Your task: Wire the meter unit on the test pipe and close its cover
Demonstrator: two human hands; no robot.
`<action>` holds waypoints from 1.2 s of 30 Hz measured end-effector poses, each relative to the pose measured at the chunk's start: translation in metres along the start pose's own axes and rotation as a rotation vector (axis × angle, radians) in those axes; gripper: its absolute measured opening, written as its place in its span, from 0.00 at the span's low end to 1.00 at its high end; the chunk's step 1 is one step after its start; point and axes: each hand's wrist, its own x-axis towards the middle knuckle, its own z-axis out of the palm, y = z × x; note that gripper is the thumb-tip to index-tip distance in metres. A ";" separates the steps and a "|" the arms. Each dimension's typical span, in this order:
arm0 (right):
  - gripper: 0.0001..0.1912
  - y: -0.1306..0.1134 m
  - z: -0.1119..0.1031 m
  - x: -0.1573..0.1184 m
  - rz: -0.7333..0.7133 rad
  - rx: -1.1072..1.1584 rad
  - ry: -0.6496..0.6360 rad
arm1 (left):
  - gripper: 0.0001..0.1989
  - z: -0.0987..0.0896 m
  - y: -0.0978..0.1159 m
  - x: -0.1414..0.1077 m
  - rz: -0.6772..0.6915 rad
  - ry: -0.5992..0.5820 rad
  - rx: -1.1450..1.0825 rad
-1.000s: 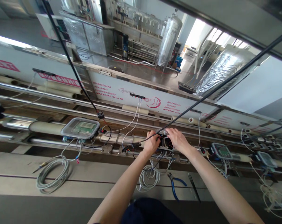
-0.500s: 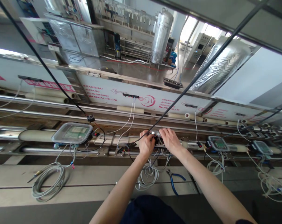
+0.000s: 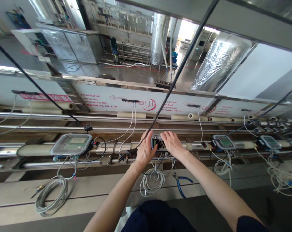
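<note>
One long metal ledge (image 3: 99, 188) crosses the foreground; a white panel (image 3: 104, 108) printed in red stands beyond it. At left is a large clear-lidded box (image 3: 73, 144). A coil of pale cable (image 3: 160, 182) lies on the ledge near the middle. The left hand (image 3: 144, 151), half curled, grasps the left end of a small dark box (image 3: 155, 141) at the centre, thumb at its dark inside; the right hand (image 3: 171, 143) lays bent fingers on the right side, whether gripping cannot be told. Blue-handled pliers (image 3: 179, 187), smallest, lie on the ledge just right of the coil
</note>
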 end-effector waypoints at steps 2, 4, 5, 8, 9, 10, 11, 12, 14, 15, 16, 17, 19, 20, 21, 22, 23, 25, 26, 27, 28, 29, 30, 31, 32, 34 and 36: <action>0.16 0.000 0.001 0.000 -0.003 0.032 0.011 | 0.35 -0.005 0.003 0.006 0.115 -0.116 0.031; 0.16 0.001 0.002 0.001 -0.003 0.073 0.022 | 0.39 -0.007 0.004 0.011 0.180 -0.233 0.071; 0.16 0.002 0.003 0.001 -0.004 0.097 0.029 | 0.42 -0.006 0.004 0.012 0.199 -0.277 0.095; 0.16 0.012 0.003 -0.004 -0.001 0.195 0.063 | 0.47 -0.006 0.003 0.014 0.228 -0.338 0.181; 0.19 0.017 0.003 -0.009 0.017 0.231 0.085 | 0.47 -0.005 0.002 0.014 0.238 -0.351 0.203; 0.22 0.022 0.004 -0.015 0.051 0.264 0.114 | 0.46 -0.005 0.002 0.014 0.243 -0.360 0.214; 0.25 0.027 0.005 -0.022 0.103 0.293 0.147 | 0.45 -0.005 0.001 0.014 0.239 -0.362 0.218; 0.25 0.032 0.007 -0.031 0.168 0.317 0.181 | 0.44 -0.005 0.001 0.014 0.230 -0.361 0.216; 0.20 0.038 0.015 -0.051 0.299 0.355 0.225 | 0.43 -0.004 0.000 0.013 0.209 -0.353 0.205; 0.16 0.039 0.020 -0.059 0.347 0.373 0.228 | 0.42 -0.003 0.001 0.014 0.203 -0.351 0.201; 0.13 0.038 0.025 -0.066 0.381 0.391 0.220 | 0.42 -0.002 0.001 0.014 0.200 -0.351 0.200; 0.12 0.035 0.031 -0.071 0.402 0.407 0.206 | 0.41 -0.002 0.001 0.014 0.199 -0.354 0.203; 0.10 0.028 0.040 -0.074 0.428 0.429 0.176 | 0.41 -0.002 0.002 0.015 0.196 -0.359 0.211; 0.11 0.024 0.043 -0.073 0.438 0.434 0.164 | 0.41 -0.002 0.003 0.015 0.197 -0.362 0.215; 0.11 0.021 0.045 -0.069 0.448 0.434 0.154 | 0.41 -0.002 0.003 0.015 0.198 -0.366 0.219; 0.12 0.018 0.047 -0.065 0.456 0.430 0.144 | 0.41 -0.002 0.004 0.016 0.198 -0.368 0.221; 0.12 0.016 0.047 -0.060 0.464 0.423 0.135 | 0.42 -0.003 0.004 0.016 0.199 -0.370 0.219; 0.12 0.014 0.046 -0.051 0.477 0.402 0.119 | 0.41 -0.003 0.005 0.016 0.195 -0.369 0.212; 0.11 0.013 0.045 -0.047 0.481 0.391 0.111 | 0.41 -0.003 0.005 0.016 0.193 -0.366 0.208; 0.10 0.012 0.045 -0.044 0.486 0.379 0.103 | 0.40 -0.004 0.005 0.016 0.191 -0.363 0.204; 0.09 0.011 0.044 -0.041 0.490 0.367 0.095 | 0.40 -0.004 0.005 0.015 0.189 -0.361 0.201; 0.09 0.010 0.045 -0.038 0.495 0.356 0.088 | 0.39 -0.004 0.005 0.015 0.189 -0.362 0.200; 0.09 0.009 0.046 -0.035 0.504 0.345 0.083 | 0.39 -0.003 0.005 0.015 0.188 -0.364 0.198; 0.09 0.008 0.047 -0.032 0.518 0.333 0.078 | 0.39 -0.003 0.005 0.014 0.187 -0.366 0.196; 0.10 0.007 0.049 -0.029 0.537 0.321 0.074 | 0.39 -0.003 0.005 0.014 0.186 -0.367 0.195; 0.11 0.007 0.054 -0.024 0.578 0.303 0.067 | 0.40 -0.003 0.005 0.014 0.181 -0.366 0.195; 0.12 0.007 0.057 -0.020 0.610 0.293 0.068 | 0.41 -0.002 0.005 0.013 0.175 -0.363 0.198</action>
